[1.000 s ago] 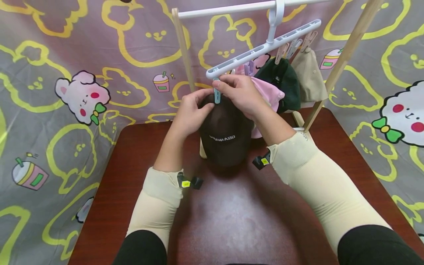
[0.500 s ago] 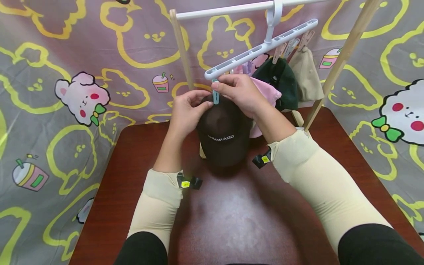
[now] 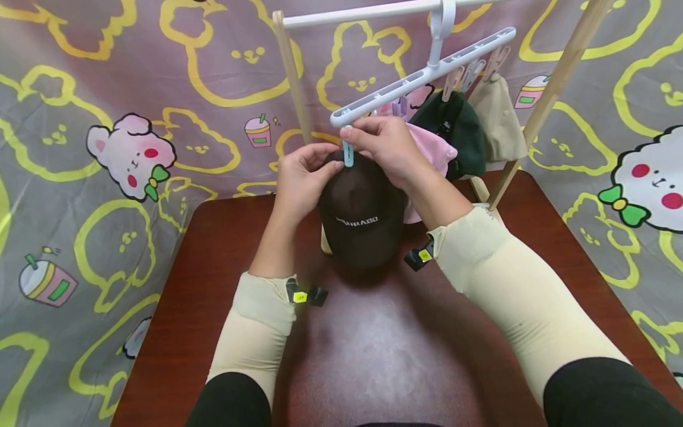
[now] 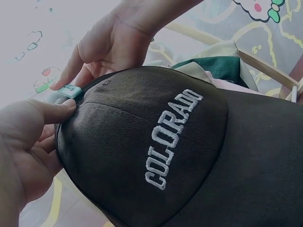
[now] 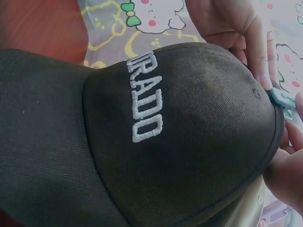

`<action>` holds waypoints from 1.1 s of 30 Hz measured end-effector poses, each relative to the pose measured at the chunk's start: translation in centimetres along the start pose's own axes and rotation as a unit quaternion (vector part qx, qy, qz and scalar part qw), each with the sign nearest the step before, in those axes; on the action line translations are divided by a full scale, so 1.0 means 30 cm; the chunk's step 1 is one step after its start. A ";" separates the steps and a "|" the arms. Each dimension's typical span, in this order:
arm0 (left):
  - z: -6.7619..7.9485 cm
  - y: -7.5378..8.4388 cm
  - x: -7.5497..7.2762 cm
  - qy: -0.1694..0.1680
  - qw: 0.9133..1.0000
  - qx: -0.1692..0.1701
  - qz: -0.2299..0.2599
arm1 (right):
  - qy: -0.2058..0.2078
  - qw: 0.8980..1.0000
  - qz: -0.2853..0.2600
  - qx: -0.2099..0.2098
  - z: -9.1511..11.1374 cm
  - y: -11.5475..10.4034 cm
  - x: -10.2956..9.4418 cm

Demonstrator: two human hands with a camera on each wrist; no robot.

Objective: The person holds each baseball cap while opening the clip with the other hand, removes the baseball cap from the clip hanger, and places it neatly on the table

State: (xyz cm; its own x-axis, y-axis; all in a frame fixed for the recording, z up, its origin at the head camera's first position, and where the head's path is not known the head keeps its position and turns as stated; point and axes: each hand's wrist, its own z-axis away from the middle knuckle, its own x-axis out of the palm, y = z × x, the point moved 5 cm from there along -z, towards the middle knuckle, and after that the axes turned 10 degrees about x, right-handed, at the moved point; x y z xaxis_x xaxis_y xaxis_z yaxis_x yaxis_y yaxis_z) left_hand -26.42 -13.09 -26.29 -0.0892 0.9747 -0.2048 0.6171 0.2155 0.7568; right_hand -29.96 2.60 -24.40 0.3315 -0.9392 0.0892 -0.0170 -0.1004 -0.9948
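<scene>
A dark brown baseball cap (image 3: 363,204) with white COLORADO lettering (image 4: 173,139) hangs brim down below the left end of a pale hanger bar (image 3: 421,78). My left hand (image 3: 300,185) pinches the cap's crown edge between thumb and fingers. A light blue clothespin (image 3: 348,152) sits at that same edge, its lower end over the fabric. My right hand (image 3: 388,148) pinches the clothespin's upper end, just under the bar. In the right wrist view the clothespin (image 5: 283,99) meets the crown edge between both hands. The inside of the cap is hidden.
Further along the bar hang a pink cap (image 3: 433,148), a dark green cap (image 3: 453,133) and a beige cap (image 3: 496,121), with several clothespins. A wooden post (image 3: 557,95) rises at the right, another post (image 3: 293,77) at the left. The brown table (image 3: 373,344) lies below.
</scene>
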 end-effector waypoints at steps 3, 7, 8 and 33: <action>-0.002 0.001 0.000 0.000 1.000 0.000 -0.001 | 0.009 1.000 -0.007 -0.002 -0.005 -0.001 0.000; -0.002 0.001 -0.002 0.002 1.000 -0.002 0.000 | 0.022 1.000 -0.019 0.000 -0.007 -0.003 0.003; -0.002 0.000 -0.002 0.003 1.000 -0.003 0.001 | 0.025 0.999 -0.023 0.002 -0.006 -0.004 0.005; 0.021 -0.009 -0.004 -0.022 0.999 -0.028 0.000 | 0.058 0.997 -0.043 0.027 0.000 0.000 0.007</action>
State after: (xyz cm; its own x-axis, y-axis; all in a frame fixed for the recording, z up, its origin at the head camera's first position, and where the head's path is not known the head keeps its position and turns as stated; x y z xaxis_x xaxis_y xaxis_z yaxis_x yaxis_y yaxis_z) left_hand -26.08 -13.29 -26.86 -0.0550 0.9714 -0.2312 0.5714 0.2205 0.7905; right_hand -29.89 2.41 -24.39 0.2190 -0.9597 0.1763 0.0582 -0.1675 -0.9842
